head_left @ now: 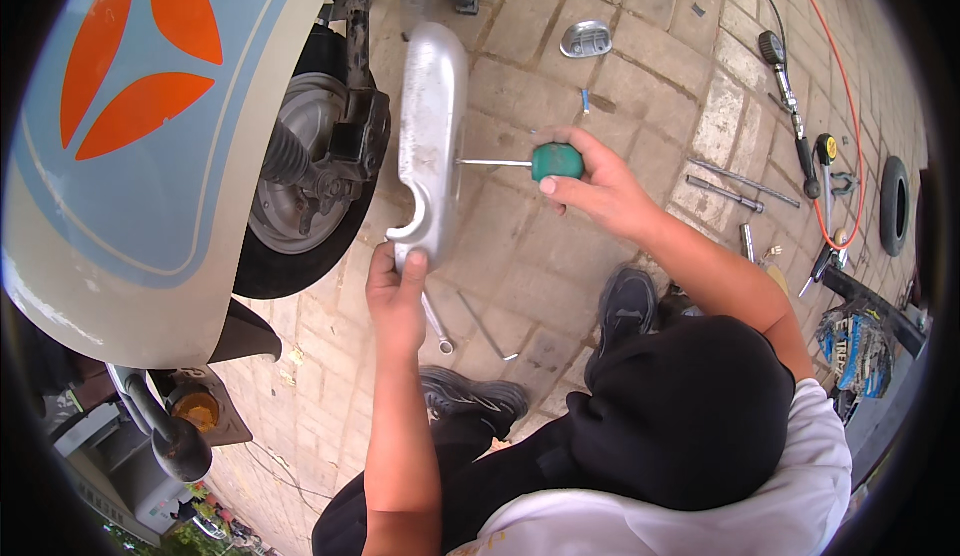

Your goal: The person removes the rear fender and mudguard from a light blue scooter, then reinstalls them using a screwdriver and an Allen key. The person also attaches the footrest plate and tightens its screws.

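Observation:
A long, silver-grey cover (pixel 432 106) with rounded ends and a curved notch stands beside the wheel. My left hand (pixel 398 296) grips its lower end, thumb on the face. In my right hand (pixel 605 191) is a screwdriver (pixel 557 162) with a stubby green handle. Its thin shaft points left, and the tip meets or nearly meets the cover's right edge; a screw there is too small to make out. Just left of the cover are the wheel (pixel 300 221) and its black suspension parts, partly hidden by the vehicle's panel.
The grey-blue and cream body panel (pixel 130 186) with orange shapes fills the left. A ring spanner (pixel 440 331) and thin rod (pixel 485 324) lie near my shoes. A silver oval part (pixel 586 40), extension bars (pixel 725 194), an air gauge (pixel 772 48) and a small tyre (pixel 894 206) are rightward.

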A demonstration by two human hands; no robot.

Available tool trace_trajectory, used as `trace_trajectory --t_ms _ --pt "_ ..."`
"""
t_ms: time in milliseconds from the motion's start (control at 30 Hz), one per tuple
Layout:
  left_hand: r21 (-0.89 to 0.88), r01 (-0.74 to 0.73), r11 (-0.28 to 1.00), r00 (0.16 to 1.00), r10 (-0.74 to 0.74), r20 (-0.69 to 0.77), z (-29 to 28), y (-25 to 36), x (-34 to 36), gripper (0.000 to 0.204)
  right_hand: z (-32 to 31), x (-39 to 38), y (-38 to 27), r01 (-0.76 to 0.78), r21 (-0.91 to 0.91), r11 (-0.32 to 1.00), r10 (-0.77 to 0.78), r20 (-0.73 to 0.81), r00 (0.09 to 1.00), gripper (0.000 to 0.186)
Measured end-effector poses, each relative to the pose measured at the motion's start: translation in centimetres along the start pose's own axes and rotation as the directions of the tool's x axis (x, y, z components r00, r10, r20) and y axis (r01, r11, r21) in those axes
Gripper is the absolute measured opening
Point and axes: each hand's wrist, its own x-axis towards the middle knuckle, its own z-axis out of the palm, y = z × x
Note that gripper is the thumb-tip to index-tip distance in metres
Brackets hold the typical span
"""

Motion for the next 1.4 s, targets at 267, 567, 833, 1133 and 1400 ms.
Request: trace_trajectory --t_ms 267,567,833,1133,1400 --pt "-0.202 0.040 0.979 0.993 -0.060 -0.097 1.4 2.8 -0.4 0.041 1.3 2.2 -2.5 0.072 -0.065 0.995 -0.068 0.055 0.996 0.046" --pt "-0.014 0.033 0.999 0.987 -0.035 -0.154 -0.6 6.7 2.1 0.035 2.7 4.2 -4.3 0.057 -0.027 0.998 -0.056 0.037 0.998 0.049" --pt "-0.011 0.013 1.000 0.986 -0.014 -0.168 -3.0 6.7 3.2 0.031 5.1 3.7 -2.1 0.203 -0.185 0.962 -0.213 -0.037 0.976 0.049" --pt "-0.075 -0.035 0.997 0.984 0.021 -0.179 -3.0 5.9 3.2 0.029 4.3 4.7 -1.7 0.524 -0.488 0.698 -0.521 0.156 0.839 0.048" --pt "-0.095 -0.075 0.993 0.975 0.052 -0.218 -2.8 5.6 3.1 0.033 4.3 5.2 -0.6 0.457 -0.216 0.863 -0.449 0.087 0.889 0.052"
